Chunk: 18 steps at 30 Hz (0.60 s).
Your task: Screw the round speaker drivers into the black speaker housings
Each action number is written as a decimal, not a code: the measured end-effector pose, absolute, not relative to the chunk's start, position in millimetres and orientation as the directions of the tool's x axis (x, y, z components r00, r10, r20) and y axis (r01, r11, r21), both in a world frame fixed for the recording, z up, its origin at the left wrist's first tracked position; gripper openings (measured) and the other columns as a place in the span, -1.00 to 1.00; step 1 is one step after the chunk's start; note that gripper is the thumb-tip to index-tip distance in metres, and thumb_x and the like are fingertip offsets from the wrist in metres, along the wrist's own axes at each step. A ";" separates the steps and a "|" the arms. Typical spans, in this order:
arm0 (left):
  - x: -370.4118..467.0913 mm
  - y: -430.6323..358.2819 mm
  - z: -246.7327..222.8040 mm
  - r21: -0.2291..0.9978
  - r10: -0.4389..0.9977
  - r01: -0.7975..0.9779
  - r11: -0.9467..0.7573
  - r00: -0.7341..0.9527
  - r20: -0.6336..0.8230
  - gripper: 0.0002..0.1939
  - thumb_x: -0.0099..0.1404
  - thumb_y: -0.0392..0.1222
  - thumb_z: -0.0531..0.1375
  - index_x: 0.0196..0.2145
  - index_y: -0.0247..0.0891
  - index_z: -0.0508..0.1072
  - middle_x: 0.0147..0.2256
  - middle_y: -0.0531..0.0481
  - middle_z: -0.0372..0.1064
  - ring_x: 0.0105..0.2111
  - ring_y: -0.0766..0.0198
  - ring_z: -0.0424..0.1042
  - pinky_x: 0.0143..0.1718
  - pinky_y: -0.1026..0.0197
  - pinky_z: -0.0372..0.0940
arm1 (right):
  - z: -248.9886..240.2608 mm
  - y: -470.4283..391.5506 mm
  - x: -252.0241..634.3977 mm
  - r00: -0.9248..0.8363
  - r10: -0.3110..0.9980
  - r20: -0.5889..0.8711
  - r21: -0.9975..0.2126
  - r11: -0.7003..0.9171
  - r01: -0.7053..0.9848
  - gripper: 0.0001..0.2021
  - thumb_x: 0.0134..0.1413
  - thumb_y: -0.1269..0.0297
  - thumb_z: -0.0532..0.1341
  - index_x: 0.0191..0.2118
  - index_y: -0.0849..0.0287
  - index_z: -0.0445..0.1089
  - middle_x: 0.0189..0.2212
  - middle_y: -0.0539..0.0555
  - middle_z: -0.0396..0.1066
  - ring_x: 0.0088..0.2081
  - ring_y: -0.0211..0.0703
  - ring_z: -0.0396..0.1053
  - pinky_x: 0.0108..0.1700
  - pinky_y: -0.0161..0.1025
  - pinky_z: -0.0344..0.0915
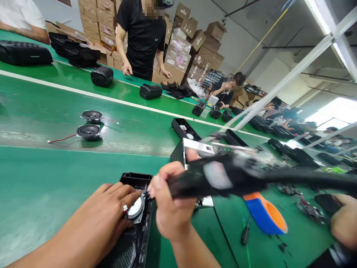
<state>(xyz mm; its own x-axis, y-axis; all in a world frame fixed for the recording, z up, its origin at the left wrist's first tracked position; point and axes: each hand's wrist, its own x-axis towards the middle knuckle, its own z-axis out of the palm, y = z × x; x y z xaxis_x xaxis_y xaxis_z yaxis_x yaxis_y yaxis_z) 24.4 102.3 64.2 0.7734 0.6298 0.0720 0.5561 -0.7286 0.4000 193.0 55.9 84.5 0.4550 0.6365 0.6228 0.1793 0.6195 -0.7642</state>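
A speaker driver (136,209) with a pale round back and a small white plug on a red wire sits in a long black speaker housing (146,238). Over it my left hand (107,212) is curled, fingertips pressing on the driver and holding it. A mesh-covered round opening (125,255) shows lower in the housing. My right hand (175,204) is wrapped round a black power screwdriver (195,180), blurred by motion and lying nearly level. Its front end points at the driver's right edge; whether the tip touches a screw cannot be made out.
Two loose speaker drivers (88,131) lie on the green belt (134,134). A metal-faced box (178,152) stands behind the screwdriver. To the right are a blue-and-orange holder (267,216) and a hand screwdriver (245,232). A co-worker (142,41) stands across; another person's hand (346,219) is at right.
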 end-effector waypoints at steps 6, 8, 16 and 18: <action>26.6 103.0 70.0 0.364 0.661 0.661 -0.657 0.737 -0.145 -0.41 0.45 -0.38 0.29 0.36 -0.03 0.65 0.29 -0.20 0.61 0.26 -0.26 0.59 0.31 -0.40 0.49 | 132.6 0.1 235.8 0.575 0.351 0.739 -0.646 0.611 0.458 -0.84 0.48 0.30 0.39 -0.13 0.03 0.39 -0.48 -0.19 0.27 -0.56 -0.26 0.25 -0.39 -0.21 0.44; 26.5 102.9 67.9 0.381 0.665 0.659 -0.648 0.734 -0.139 -0.42 0.43 -0.38 0.30 0.34 -0.06 0.67 0.27 -0.20 0.62 0.25 -0.26 0.60 0.31 -0.38 0.51 | 136.2 -9.5 249.8 0.565 0.327 0.758 -0.633 0.579 0.514 -0.74 0.44 0.39 0.41 0.07 -0.02 0.37 -0.46 -0.21 0.34 -0.56 -0.24 0.27 -0.38 -0.22 0.45; 18.1 106.3 61.1 0.452 0.640 0.587 -0.672 0.767 -0.046 -0.42 0.40 -0.36 0.29 0.32 -0.07 0.67 0.17 -0.19 0.63 0.15 -0.21 0.63 0.16 -0.28 0.60 | 117.6 -6.8 262.3 0.533 0.413 0.739 -0.670 0.540 0.510 -0.43 0.43 0.47 0.42 0.34 -0.04 0.19 -0.41 -0.22 0.46 -0.52 -0.20 0.39 -0.35 -0.25 0.49; 18.1 106.3 63.0 0.452 0.608 0.550 -0.702 0.794 -0.022 -0.39 0.40 -0.37 0.29 0.36 -0.10 0.64 0.15 -0.20 0.63 0.13 -0.21 0.63 0.11 -0.22 0.60 | 117.7 -9.2 259.7 0.571 0.427 0.702 -0.707 0.516 0.483 -0.39 0.39 0.48 0.45 0.35 -0.04 0.20 -0.42 -0.22 0.47 -0.53 -0.19 0.38 -0.34 -0.25 0.50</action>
<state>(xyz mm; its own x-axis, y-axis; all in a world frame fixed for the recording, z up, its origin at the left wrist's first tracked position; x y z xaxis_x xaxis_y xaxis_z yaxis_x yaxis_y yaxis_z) 18.1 106.3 63.0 0.7937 0.6080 -0.0223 0.5503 -0.7018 0.4524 259.7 -9.2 117.7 0.5708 0.4267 0.7015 0.4832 0.5162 -0.7071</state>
